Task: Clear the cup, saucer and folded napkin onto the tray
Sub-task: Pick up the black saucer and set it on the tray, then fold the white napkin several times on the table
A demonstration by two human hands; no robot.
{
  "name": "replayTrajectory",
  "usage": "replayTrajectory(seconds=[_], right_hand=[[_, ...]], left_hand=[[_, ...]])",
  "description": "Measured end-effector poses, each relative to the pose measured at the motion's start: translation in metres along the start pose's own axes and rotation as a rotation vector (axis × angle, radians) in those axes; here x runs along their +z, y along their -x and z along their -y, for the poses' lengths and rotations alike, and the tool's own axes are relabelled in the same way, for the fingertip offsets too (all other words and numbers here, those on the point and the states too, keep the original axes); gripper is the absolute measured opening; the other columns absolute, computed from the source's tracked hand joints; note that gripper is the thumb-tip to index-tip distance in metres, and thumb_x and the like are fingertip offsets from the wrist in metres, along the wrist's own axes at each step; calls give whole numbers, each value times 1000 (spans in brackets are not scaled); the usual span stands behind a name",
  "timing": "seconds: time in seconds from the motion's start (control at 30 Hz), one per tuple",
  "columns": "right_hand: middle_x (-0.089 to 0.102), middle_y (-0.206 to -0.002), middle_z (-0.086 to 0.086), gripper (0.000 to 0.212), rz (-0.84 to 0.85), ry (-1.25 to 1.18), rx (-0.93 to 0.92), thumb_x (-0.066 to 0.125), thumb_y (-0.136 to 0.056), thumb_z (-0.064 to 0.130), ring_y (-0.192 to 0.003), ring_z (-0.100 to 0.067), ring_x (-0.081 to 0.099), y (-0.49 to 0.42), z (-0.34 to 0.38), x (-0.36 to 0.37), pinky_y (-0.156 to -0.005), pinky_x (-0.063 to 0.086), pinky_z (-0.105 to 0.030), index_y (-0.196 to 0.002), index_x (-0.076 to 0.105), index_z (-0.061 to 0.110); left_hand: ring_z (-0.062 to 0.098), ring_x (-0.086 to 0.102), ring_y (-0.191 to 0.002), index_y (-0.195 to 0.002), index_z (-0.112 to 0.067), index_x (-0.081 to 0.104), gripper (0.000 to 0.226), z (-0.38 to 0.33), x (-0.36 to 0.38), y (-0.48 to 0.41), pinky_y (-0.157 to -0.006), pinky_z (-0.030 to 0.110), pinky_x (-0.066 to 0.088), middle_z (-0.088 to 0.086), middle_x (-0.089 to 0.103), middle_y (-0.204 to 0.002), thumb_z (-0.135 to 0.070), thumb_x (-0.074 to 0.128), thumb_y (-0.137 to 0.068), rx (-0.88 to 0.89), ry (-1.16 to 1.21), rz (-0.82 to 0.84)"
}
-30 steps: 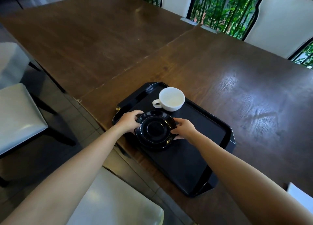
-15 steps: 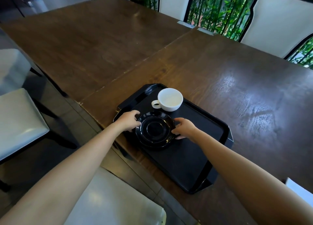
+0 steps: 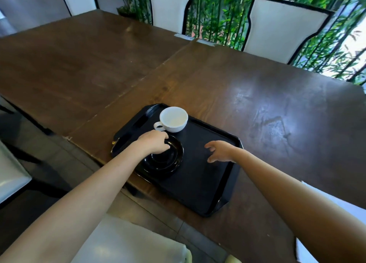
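1. On the near edge of a dark wooden table (image 3: 257, 96) lies a black rectangular tray (image 3: 198, 179), set at an angle, one long side close to the table's edge.
2. A white cup (image 3: 173, 119) stands upright in the tray's far left corner. Its handle points left, towards the tray's rim.
3. A black saucer (image 3: 168, 161) lies flat on the tray, just beside the cup on its near side, in the left part of the tray.
4. The person's left hand (image 3: 154, 144) is on the far left part of the saucer, with the fingers bent down onto it. The thumb is hidden, so I cannot tell whether the hand grips the saucer or only rests on it.
5. The right hand (image 3: 220, 151) hovers over the bare middle of the tray, apart from the saucer. Its fingers are spread and loosely bent, and it holds nothing.
6. A flat white shape (image 3: 328, 199) shows at the lower right, largely hidden by the right forearm. I cannot tell whether it is the folded napkin. It is well apart from the tray.
7. Across the table stand white chairs (image 3: 281, 28) with black trim, and green bamboo (image 3: 213, 10) grows behind them.
8. A pale chair seat (image 3: 126, 243) sits below the table's near edge.
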State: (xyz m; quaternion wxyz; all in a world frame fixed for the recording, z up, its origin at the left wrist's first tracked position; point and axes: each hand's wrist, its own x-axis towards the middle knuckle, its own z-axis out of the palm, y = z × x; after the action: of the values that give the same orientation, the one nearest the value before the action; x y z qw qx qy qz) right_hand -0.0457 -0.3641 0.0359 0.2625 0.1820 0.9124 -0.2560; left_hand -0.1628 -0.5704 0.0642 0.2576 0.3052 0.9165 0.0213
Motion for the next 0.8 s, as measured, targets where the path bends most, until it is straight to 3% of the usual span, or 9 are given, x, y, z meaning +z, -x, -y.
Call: replayTrajectory(seconds=[0.13,0.37,0.6,0.8], right_hand=[[45,-143,-11,66,-11,33,1,67,-84,18,-128,-28,45,28,-27,-11,-107,37,-36,-142,36,13],[45,-143,-7,66,-84,62,13,68,-83,19,-126,-26,48,89,-89,-33,-101,38,-34,-142,37,15],[49,-139,-7,67,-135,1,83,71,-81,19,-124,-24,49,158,-177,-39,-101,37,-31,-140,39,15],[52,-137,-7,64,-149,-95,140,71,-81,17,-123,-23,51,206,-254,-34,-102,39,-31,-137,43,13]], left_hand=[[23,51,-118,-137,-19,41,50,-39,-2,-2,-95,40,47,5,50,-137,-35,51,-91,114,-4,67],[21,46,-124,-138,-21,39,51,-123,1,4,-92,30,40,3,46,-141,-38,51,-91,304,-64,115],[20,47,-124,-138,-21,39,53,-226,18,14,-84,25,34,2,48,-140,-40,52,-90,416,-115,158],[20,48,-124,-137,-23,41,53,-309,44,24,-91,27,38,2,50,-138,-41,54,-89,436,-144,170]])
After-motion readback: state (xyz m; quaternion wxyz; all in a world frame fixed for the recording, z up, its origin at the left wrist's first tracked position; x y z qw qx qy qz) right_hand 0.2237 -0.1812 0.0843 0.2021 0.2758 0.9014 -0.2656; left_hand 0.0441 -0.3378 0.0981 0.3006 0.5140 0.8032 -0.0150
